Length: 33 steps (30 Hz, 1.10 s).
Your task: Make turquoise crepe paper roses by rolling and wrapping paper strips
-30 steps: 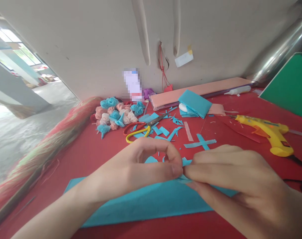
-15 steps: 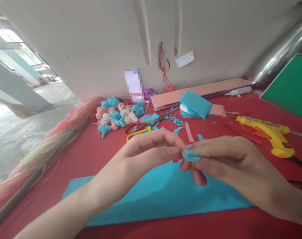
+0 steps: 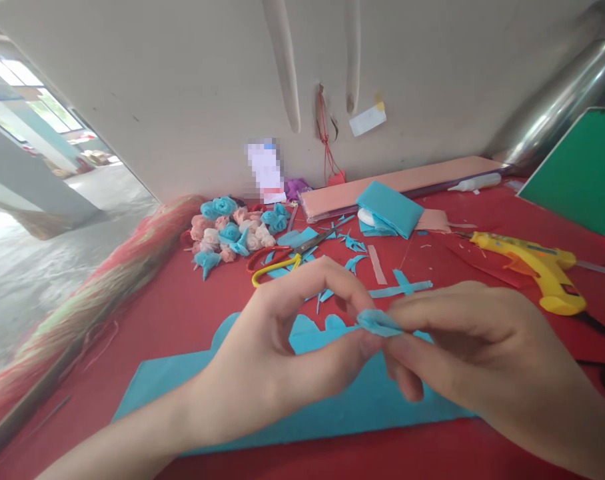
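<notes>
L hand [image 3: 277, 363] & R hand [image 3: 482, 353] pinch sm. lt.-blue paper pc. [image 3: 379, 323], folded & curved.

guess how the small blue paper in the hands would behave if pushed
The blue paper is likely floppy, since it curves between the left hand and right hand. Being small and thin-edged, it is probably light, and may crease or tear.

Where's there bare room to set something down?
Best patch: the red tabletop between the fringed bundle, the flowers and the blue sheet. A narrow strip shows along the sheet's near edge. Crowded: beyond the sheet, with scissors and blue scraps; above it, left hand and right hand hold a small blue piece.
</notes>
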Available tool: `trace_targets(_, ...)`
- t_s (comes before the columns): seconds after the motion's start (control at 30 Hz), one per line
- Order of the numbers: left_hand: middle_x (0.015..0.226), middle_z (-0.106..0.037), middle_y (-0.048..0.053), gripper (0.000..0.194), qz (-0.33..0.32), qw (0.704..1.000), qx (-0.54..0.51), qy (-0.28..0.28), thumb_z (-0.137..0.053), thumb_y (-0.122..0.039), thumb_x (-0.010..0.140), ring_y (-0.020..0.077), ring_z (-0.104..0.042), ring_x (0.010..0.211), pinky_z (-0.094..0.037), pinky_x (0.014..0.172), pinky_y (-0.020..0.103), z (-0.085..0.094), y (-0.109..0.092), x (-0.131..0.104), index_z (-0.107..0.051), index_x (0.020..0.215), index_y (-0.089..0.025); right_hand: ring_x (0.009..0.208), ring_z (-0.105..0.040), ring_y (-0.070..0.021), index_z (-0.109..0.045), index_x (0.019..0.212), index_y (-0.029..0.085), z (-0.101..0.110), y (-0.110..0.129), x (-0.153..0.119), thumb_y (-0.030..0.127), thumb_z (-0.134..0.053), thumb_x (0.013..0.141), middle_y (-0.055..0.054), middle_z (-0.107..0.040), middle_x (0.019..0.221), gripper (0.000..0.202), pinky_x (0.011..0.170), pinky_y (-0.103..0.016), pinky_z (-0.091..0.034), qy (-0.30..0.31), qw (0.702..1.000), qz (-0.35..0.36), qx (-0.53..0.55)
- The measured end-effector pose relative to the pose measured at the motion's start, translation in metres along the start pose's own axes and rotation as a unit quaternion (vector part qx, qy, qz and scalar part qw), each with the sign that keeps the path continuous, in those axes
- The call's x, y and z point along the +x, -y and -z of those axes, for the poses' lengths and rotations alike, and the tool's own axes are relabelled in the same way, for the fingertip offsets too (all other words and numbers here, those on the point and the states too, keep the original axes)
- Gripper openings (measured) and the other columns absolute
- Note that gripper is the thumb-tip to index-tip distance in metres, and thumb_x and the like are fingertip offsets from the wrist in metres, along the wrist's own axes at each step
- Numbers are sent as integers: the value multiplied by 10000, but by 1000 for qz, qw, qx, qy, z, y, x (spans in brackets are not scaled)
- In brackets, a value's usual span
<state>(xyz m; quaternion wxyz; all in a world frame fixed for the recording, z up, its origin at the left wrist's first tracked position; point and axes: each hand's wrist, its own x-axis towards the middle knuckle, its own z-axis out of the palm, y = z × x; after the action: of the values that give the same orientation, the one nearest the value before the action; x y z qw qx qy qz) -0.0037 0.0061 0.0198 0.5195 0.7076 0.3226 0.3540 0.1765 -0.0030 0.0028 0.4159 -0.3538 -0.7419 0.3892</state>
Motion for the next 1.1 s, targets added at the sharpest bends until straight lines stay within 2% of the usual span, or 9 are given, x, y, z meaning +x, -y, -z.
trace_targets(0.23, 795, -536, -27, 63, -49, 998, 48, -14, -621, -220, 842, 112, -503, 782, -428, 736, 223, -3, 1, 1, -559, 829, -215, 402, -463, -60, -534, 488, 171, -1, 5, -2, 95, -542, 774, 37, -540, 450, 297, 378, -170, -342, -22, 998, 42, -45)
trace_targets(0.4, 886, -586, -14, 139, -116, 989, 89, -36, -628, -191, 829, 142, -531, 841, -438, 786, 268, -2, 7, -1, -570, 937, -257, 408, -472, -77, -556, 504, 182, -3, 6, -1, 117, -529, 777, 31, -539, 453, 282, 378, -175, -367, -20, 1000, 19, -11)
trace_targets(0.47, 959, -610, -19, 259, -172, 971, 154, -67, -645, -164, 806, 163, -532, 891, -420, 849, 301, 1, 9, -2, -566, 1007, -307, 392, -473, -75, -516, 476, 184, -3, 6, 0, 140, -510, 786, 33, -513, 426, 313, 363, -163, -372, -9, 999, -19, 32)
trace_targets(0.57, 962, -639, -37, 348, -257, 917, 284, -110, -669, -118, 753, 177, -542, 880, -387, 922, 361, 4, 8, -2, -568, 998, -344, 388, -488, -71, -535, 500, 180, -4, 5, 0, 167, -511, 785, 35, -504, 412, 287, 376, -145, -410, 2, 991, -76, 112)
trace_targets(0.63, 897, -660, -43, 291, -268, 891, 348, -120, -656, -111, 741, 177, -558, 831, -389, 920, 393, 5, 3, 0, -589, 905, -341, 395, -488, -67, -592, 558, 179, -6, 4, 0, 184, -521, 793, 33, -516, 437, 245, 400, -149, -436, 13, 979, -106, 175)
trace_targets(0.73, 808, -676, -30, 160, -217, 891, 387, -100, -616, -176, 774, 196, -576, 796, -387, 909, 438, 4, -6, 2, -620, 737, -331, 396, -454, -57, -628, 608, 181, -7, 1, -1, 207, -543, 811, 32, -520, 466, 222, 405, -154, -421, 46, 952, -144, 265)
trace_targets(0.8, 762, -682, -25, 163, -197, 890, 400, -96, -602, -231, 795, 204, -582, 759, -361, 930, 471, 3, -9, 3, -628, 669, -332, 405, -449, -58, -640, 624, 181, -8, 0, -2, 216, -567, 819, 34, -515, 472, 211, 415, -156, -412, 66, 930, -168, 322)
trace_targets(1.0, 756, -703, -50, 124, -268, 835, 465, -121, -628, -217, 805, 180, -595, 724, -343, 977, 460, 5, -8, 0, -632, 763, -333, 457, -483, -37, -701, 737, 192, -9, -3, -8, 285, -549, 906, 47, -529, 508, 245, 547, -145, -445, 94, 879, -183, 431)
trace_targets(1.1, 745, -706, -46, 97, -270, 832, 469, -122, -635, -226, 795, 179, -595, 717, -366, 965, 449, 5, -7, 2, -632, 759, -316, 483, -500, -33, -716, 772, 197, -11, -3, -10, 286, -563, 911, 50, -542, 533, 225, 599, -144, -461, 101, 860, -186, 465)
